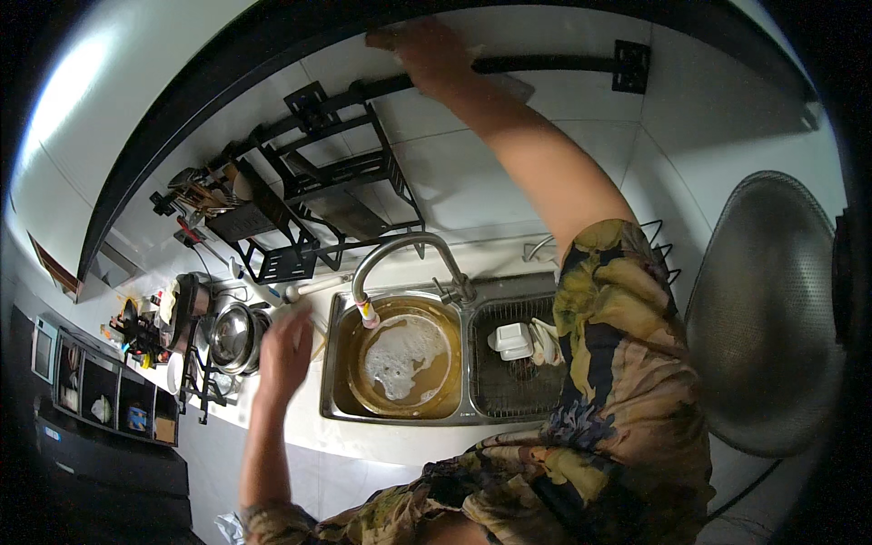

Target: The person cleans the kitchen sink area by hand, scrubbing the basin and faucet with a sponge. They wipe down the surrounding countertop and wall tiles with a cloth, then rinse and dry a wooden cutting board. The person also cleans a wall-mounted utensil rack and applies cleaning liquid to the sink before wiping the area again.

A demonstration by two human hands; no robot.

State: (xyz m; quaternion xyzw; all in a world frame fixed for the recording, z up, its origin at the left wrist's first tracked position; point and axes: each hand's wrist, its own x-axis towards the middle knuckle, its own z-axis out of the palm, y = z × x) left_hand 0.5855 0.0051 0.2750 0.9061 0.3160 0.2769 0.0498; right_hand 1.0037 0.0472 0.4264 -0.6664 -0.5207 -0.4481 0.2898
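My right hand reaches up to the black wall rail at the top of the view; its fingers are dim and blurred, and whether they grip something cannot be told. My left hand hovers over the counter left of the sink, blurred, with nothing visible in it. Between and below them, a metal faucet arches over the left basin, where a round basin holds cloudy water with white foam. In the right basin, a white foam container lies beside pale green-white vegetable pieces on a wire rack.
A black wall rack with a utensil holder hangs behind the faucet. Stacked metal bowls stand at the left by a pot. A large perforated metal basin is at the right. Overhead runs a dark cabinet edge.
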